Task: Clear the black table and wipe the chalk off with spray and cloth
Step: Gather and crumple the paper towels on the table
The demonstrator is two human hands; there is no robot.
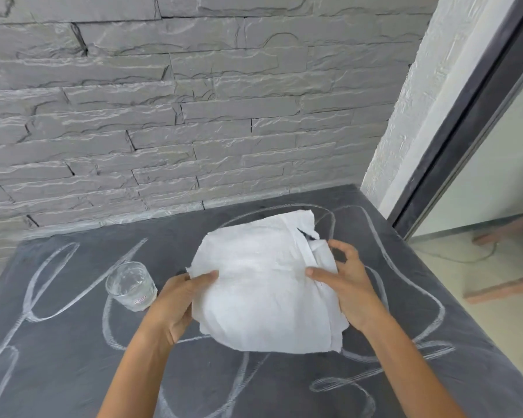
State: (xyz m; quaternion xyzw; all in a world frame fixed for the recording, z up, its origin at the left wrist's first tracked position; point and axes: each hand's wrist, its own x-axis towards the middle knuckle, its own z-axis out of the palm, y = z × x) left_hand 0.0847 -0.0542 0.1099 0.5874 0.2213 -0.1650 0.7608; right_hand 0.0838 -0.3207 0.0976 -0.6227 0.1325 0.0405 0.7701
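Observation:
A white cloth (263,282) is held up over the middle of the black table (73,357), folded into a rough square. My left hand (175,306) grips its left edge with the thumb on top. My right hand (344,285) pinches its right edge, thumb on the front and fingers curled behind. White chalk loops (40,285) cover the tabletop on all sides of the cloth. No spray bottle is in view.
An empty clear glass tumbler (132,286) stands on the table just left of my left hand. A grey stone wall (163,116) backs the table. The table's right edge drops to a light floor with a wooden frame (504,285) beside a dark door frame (465,122).

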